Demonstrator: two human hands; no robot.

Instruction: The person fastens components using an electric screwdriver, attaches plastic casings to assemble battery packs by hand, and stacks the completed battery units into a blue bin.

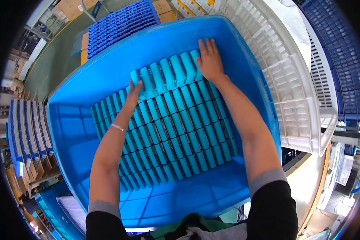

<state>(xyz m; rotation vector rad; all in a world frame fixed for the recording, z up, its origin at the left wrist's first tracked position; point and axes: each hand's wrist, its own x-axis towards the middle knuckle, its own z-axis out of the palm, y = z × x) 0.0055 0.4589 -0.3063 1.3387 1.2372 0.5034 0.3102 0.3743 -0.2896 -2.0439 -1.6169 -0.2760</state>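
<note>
A large blue plastic bin (pixel 144 208) holds stacked rows of turquoise tube-shaped plastic pieces (pixel 176 124). At the far side, one row of turquoise pieces (pixel 167 72) stands higher than the rest, its pieces side by side. My left hand (pixel 133 96) is at the left end of that row, thumb against the end piece and its other fingers mostly hidden. Against the right end lies my right hand (pixel 211 62), fingers extended towards the far wall and thumb on the last piece. The row is held between both hands.
White slatted plastic crates (pixel 288 88) stand close along the bin's right side. Beyond the far rim is a stack of blue ribbed trays (pixel 120 24). Several upright panels (pixel 30 128) stand on the left, and green floor (pixel 64 52) shows at the upper left.
</note>
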